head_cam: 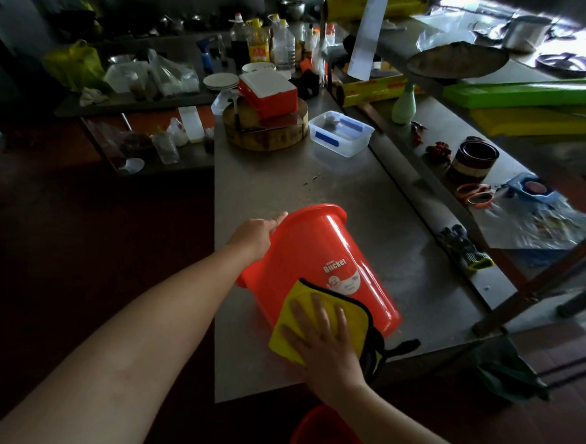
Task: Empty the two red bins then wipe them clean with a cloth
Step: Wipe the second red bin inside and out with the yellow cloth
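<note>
Lying on its side near the front of the steel table point(265, 189), one red bin point(321, 254) pointed its open mouth toward 11 o'clock and its base toward 5 o'clock. The left hand point(256, 236) gripped the bin's rim at its 10 o'clock side, fingers curled over the edge. The right hand point(323, 343) lay flat with its fingers straight and spread. It pressed one yellow cloth point(356, 321) against the bin's wall near the base. The cloth had a black edge, and a part of it hung past the table's near edge. A second red bin point(318, 433) stood below the table at 6 o'clock, only partly in view, making two bins in all. Toward 12 o'clock sat one round chopping block point(265, 134) with one red box point(268, 91) on top. Just beside it at 1 o'clock was one clear plastic container point(341, 133). One pair of orange scissors point(475, 195) lay on the side shelf at 3 o'clock.
</note>
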### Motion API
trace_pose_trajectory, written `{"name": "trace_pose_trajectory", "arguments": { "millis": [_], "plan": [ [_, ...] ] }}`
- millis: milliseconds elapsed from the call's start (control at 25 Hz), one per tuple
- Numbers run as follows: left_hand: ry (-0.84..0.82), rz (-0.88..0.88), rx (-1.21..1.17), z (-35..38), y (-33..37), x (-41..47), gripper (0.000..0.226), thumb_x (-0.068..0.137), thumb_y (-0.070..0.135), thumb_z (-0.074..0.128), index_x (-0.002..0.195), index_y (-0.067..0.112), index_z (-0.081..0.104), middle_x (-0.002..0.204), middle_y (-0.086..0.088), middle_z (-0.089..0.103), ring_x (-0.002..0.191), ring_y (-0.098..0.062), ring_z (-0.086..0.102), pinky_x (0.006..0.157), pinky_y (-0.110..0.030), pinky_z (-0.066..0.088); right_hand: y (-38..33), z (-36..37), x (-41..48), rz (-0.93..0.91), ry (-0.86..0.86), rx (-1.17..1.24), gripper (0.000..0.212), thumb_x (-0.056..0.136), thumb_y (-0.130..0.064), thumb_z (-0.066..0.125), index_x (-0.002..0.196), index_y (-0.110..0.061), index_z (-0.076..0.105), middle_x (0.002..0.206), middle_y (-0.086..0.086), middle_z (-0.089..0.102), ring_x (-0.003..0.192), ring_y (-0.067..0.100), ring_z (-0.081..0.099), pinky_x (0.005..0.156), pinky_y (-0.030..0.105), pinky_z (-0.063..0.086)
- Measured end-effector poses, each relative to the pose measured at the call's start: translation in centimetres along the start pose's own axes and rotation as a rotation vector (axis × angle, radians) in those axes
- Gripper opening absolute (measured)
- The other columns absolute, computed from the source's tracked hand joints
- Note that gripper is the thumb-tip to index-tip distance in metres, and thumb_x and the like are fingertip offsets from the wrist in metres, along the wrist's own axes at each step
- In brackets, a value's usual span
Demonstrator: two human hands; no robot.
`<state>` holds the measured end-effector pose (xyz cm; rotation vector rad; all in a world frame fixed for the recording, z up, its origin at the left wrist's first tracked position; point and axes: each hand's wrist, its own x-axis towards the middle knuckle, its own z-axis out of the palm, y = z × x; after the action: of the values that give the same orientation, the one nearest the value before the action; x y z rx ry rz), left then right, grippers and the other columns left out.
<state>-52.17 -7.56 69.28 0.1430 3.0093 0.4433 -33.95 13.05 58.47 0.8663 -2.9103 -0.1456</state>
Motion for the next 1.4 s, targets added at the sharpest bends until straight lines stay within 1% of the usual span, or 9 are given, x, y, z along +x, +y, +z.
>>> {"name": "trace_pose_trajectory", "arguments": {
  "millis": [80, 200, 400, 520, 640, 840, 960, 1160, 1400],
  "plan": [
    [0.003, -0.003, -0.007, 0.1, -0.2, -0.2, 0.070, 0.097, 0.002, 0.034, 0.152, 0.045, 0.026, 0.124, -0.008, 0.062, 0.110, -0.029, 0.062, 0.095, -0.035, 0.050, 0.2, -0.1, 0.3, -0.010, 0.000, -0.009, 0.071, 0.081, -0.059, 0.069, 0.147, -0.039, 0.050, 0.169, 0.005, 0.014, 0.154, 0.044, 0.005, 0.117, 0.068, 0.008],
    [0.020, 0.003, -0.006, 0.4, -0.2, -0.1, 0.071, 0.096, 0.001, 0.032, 0.152, 0.044, 0.026, 0.120, -0.010, 0.061, 0.110, -0.030, 0.061, 0.095, -0.038, 0.049, 3.1, -0.5, -0.3, 0.043, 0.054, 0.092, 0.065, 0.090, -0.071, 0.052, 0.149, -0.045, 0.044, 0.170, -0.001, 0.014, 0.156, 0.038, 0.007, 0.118, 0.065, 0.016],
    [0.028, -0.011, 0.006, 0.7, 0.5, 0.4, 0.072, 0.097, 0.001, 0.033, 0.152, 0.046, 0.025, 0.120, -0.007, 0.063, 0.107, -0.027, 0.063, 0.090, -0.034, 0.048, 9.8, -0.6, -1.7, 0.369, 0.045, 0.339, 0.073, 0.087, -0.088, 0.028, 0.154, -0.059, 0.016, 0.170, -0.009, 0.003, 0.157, 0.025, 0.000, 0.120, 0.055, 0.020],
    [0.003, -0.016, -0.021, 0.4, 0.8, 0.8, 0.061, 0.102, 0.012, 0.036, 0.151, 0.047, 0.027, 0.131, 0.001, 0.063, 0.113, -0.024, 0.062, 0.093, -0.033, 0.048, 11.4, -0.8, -2.0, 0.478, 0.007, 0.485, 0.076, 0.085, -0.090, 0.022, 0.153, -0.059, 0.011, 0.170, -0.009, 0.002, 0.157, 0.025, 0.002, 0.119, 0.059, 0.025],
    [-0.065, -0.020, -0.081, -0.3, 0.3, 1.2, 0.050, 0.104, 0.026, 0.038, 0.149, 0.047, 0.032, 0.134, 0.003, 0.063, 0.122, -0.023, 0.059, 0.101, -0.033, 0.044, 9.2, -0.4, -2.5, 0.348, 0.052, 0.336, 0.070, 0.092, -0.081, 0.030, 0.156, -0.051, 0.023, 0.170, -0.001, 0.011, 0.156, 0.037, 0.007, 0.117, 0.063, 0.023],
    [-0.125, -0.016, -0.152, -0.7, -1.3, 1.1, 0.047, 0.104, 0.029, 0.043, 0.147, 0.048, 0.037, 0.136, 0.005, 0.062, 0.128, -0.020, 0.054, 0.102, -0.028, 0.039, 4.6, -0.1, -0.2, 0.108, 0.037, 0.115, 0.065, 0.097, -0.072, 0.035, 0.156, -0.046, 0.027, 0.171, -0.001, 0.004, 0.155, 0.043, 0.001, 0.114, 0.071, 0.015],
    [-0.133, 0.033, -0.171, -0.7, -2.0, 1.3, 0.047, 0.104, 0.029, 0.046, 0.147, 0.046, 0.038, 0.144, 0.001, 0.055, 0.133, -0.022, 0.049, 0.103, -0.025, 0.036, 3.8, -1.1, 3.7, 0.106, 0.012, 0.078, 0.065, 0.097, -0.072, 0.035, 0.156, -0.046, 0.029, 0.171, -0.002, 0.000, 0.155, 0.042, -0.005, 0.116, 0.070, 0.009],
    [-0.150, 0.064, -0.225, -0.9, -3.0, 1.8, 0.046, 0.104, 0.028, 0.047, 0.148, 0.043, 0.039, 0.150, 0.001, 0.048, 0.138, -0.019, 0.044, 0.108, -0.020, 0.029, 3.3, -3.2, 11.2, 0.214, -0.025, 0.151, 0.068, 0.094, -0.076, 0.029, 0.156, -0.050, 0.017, 0.170, -0.006, -0.010, 0.153, 0.038, -0.019, 0.119, 0.066, -0.002],
    [-0.134, 0.045, -0.282, -0.9, -3.1, 1.2, 0.047, 0.105, 0.023, 0.046, 0.148, 0.041, 0.040, 0.139, 0.003, 0.060, 0.130, -0.013, 0.051, 0.091, -0.010, 0.030, 2.9, -3.5, 12.0, 0.260, -0.016, 0.176, 0.070, 0.094, -0.078, 0.020, 0.157, -0.051, 0.009, 0.169, -0.007, -0.016, 0.152, 0.034, -0.024, 0.121, 0.064, -0.004]
  ]
}}
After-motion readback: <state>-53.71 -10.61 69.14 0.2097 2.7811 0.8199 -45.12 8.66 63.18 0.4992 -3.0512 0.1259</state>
